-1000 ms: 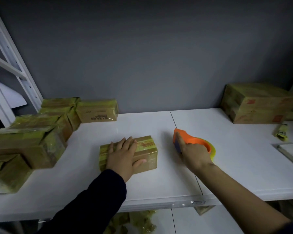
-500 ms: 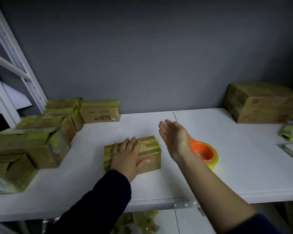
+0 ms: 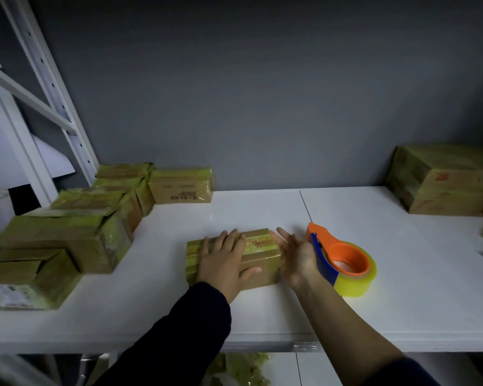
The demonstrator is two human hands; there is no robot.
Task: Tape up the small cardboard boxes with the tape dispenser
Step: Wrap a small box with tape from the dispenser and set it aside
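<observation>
Pressing flat on one box (image 3: pixel 260 246) near the table's (image 3: pixel 402 288) front edge, the left hand (image 3: pixel 223 263) keeps its fingers straight. The right hand (image 3: pixel 296 254), open and holding nothing, touches the box's right end. One orange dispenser (image 3: pixel 346 263) sits just right of it. The box's red print is unreadable. At least six taped boxes (image 3: pixel 67 235) crowd the left edge, and one larger box (image 3: pixel 452 182) sits at the back right corner.

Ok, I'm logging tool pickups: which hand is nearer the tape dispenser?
Right. The right hand is open just left of the tape dispenser, between it and the small box; the left hand lies flat on the box's top, farther left.
</observation>
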